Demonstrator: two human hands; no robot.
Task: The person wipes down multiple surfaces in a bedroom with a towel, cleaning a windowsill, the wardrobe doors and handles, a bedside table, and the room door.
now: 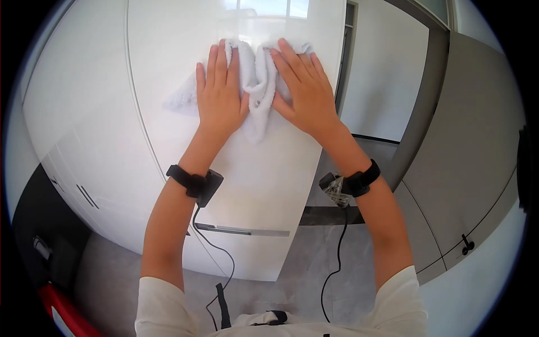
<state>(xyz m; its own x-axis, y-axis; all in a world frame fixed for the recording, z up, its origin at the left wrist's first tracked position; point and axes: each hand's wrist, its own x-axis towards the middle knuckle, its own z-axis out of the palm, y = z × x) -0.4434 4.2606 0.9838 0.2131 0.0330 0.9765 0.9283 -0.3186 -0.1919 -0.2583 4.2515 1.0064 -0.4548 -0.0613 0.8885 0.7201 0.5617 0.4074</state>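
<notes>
I'm watching through one head camera, looking forward and slightly down at arm's length. It's facing a white fridge door (168, 67), with grey floor (314, 264) showing below.

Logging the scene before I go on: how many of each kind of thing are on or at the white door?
Hands: 2, left hand and right hand, both flat on the cloth
White cloth: 1
Black wrist bands: 2
White door: 1
Total: 6

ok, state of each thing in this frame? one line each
left hand: flat, fingers spread, pressing the cloth
right hand: flat, fingers spread, pressing the cloth
white cloth: bunched, held against the fridge door under both hands
fridge door: shut, glossy white
wrist bands: strapped on, cables hanging down
</notes>
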